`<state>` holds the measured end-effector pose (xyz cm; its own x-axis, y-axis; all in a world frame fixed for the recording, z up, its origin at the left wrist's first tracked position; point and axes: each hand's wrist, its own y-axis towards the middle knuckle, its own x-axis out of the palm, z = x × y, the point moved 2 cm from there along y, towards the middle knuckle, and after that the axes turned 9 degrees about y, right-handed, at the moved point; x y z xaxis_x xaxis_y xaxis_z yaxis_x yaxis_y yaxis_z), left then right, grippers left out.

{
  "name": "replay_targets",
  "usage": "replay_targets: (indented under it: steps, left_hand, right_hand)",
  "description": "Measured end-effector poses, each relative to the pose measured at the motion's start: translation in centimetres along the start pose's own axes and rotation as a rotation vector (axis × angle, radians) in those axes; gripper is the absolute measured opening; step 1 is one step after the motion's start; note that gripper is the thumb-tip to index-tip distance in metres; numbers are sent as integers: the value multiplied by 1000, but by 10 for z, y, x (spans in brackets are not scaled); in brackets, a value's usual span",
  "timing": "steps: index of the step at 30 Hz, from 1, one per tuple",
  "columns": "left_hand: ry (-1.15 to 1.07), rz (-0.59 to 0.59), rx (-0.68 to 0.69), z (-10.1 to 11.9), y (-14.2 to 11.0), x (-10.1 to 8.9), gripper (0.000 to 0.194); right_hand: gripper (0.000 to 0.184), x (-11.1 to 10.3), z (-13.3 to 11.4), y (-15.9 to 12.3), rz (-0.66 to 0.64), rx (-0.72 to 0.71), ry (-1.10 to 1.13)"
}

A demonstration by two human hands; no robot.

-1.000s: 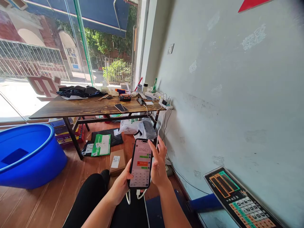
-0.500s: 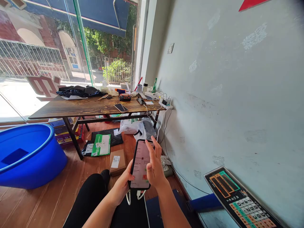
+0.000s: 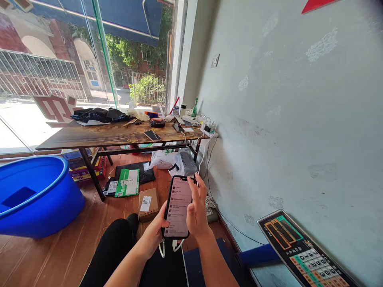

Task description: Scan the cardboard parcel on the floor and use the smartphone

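I hold a black smartphone (image 3: 178,207) upright over my lap, its lit screen showing a list of rows. My left hand (image 3: 153,233) grips the phone's lower left edge, thumb across the screen's side. My right hand (image 3: 197,207) supports the right edge, fingers stretched upward and the thumb hovering over the screen. A white cable (image 3: 175,245) loops out of the phone's bottom. My leg in black trousers (image 3: 113,251) lies below.
A wooden table (image 3: 98,137) ahead carries another phone (image 3: 152,136), dark cloth, bottles and chargers. A blue tub (image 3: 32,195) sits left. Parcels and a cardboard box (image 3: 148,204) lie on the floor. A scale's keypad panel (image 3: 302,251) leans by the wall at right.
The phone screen changed from a chat with a keyboard to a plain list. My right hand shifted left over the screen, then eased back toward the right edge.
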<state>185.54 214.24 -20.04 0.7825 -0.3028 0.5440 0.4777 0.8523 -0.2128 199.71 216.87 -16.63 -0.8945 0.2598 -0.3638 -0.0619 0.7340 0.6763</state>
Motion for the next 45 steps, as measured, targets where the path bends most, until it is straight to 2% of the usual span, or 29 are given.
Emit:
replay_targets:
  steps: [4,9,14,18,22,27,31,39,45]
  left_hand:
    - [-22,-17,-12,-2,1,-5,84]
    - [-115,-3,8,0,3,-2,91]
    - [-136,-30,43,7,4,5,80]
    - [-145,-13,81,8,4,6,77]
    - [-133,-12,58,8,3,5,77]
    - [-68,4,14,7,0,5,80]
    - [-60,30,-10,4,1,4,84]
    - [-85,-25,34,7,-1,7,76]
    - [-122,-62,51,8,0,10,74]
  right_hand:
    - [64,2,9,-12,118,69,163]
    - [67,11,22,-37,157,268,475]
    - [69,12,20,-61,51,224,459]
    - [65,12,21,-72,39,206,408]
    - [54,13,18,-67,93,255,457]
    - [46,16,8,-42,109,482,684]
    - [39,17,7,-33,149,617,713]
    - [54,21,18,-51,166,495,661]
    - [64,22,13,-48,112,404,719]
